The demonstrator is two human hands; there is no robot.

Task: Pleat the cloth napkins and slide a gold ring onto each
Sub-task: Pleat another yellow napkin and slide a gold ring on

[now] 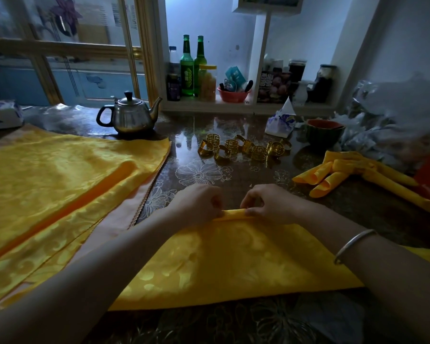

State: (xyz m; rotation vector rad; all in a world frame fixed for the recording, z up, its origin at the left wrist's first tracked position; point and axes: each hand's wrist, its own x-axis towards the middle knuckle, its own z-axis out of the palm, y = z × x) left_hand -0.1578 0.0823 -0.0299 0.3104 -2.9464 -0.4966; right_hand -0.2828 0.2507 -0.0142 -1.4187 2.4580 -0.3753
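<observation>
A yellow patterned napkin [233,259] lies spread on the table in front of me, its far edge turned into a narrow fold. My left hand [199,203] and my right hand [266,202] sit side by side on that fold, each pinching it between thumb and curled fingers. Several gold rings [243,147] lie in a loose cluster on the table beyond my hands. A stack of flat yellow napkins [60,184] lies to the left. At the right lie pleated yellow napkins [353,176].
A steel teapot [129,115] stands behind the stack. A tissue pack [281,122] and a green bowl [324,132] sit at the back right, beside crumpled plastic [392,120]. A shelf [246,105] with bottles and jars runs along the wall. The glossy floral table [199,173] shows between things.
</observation>
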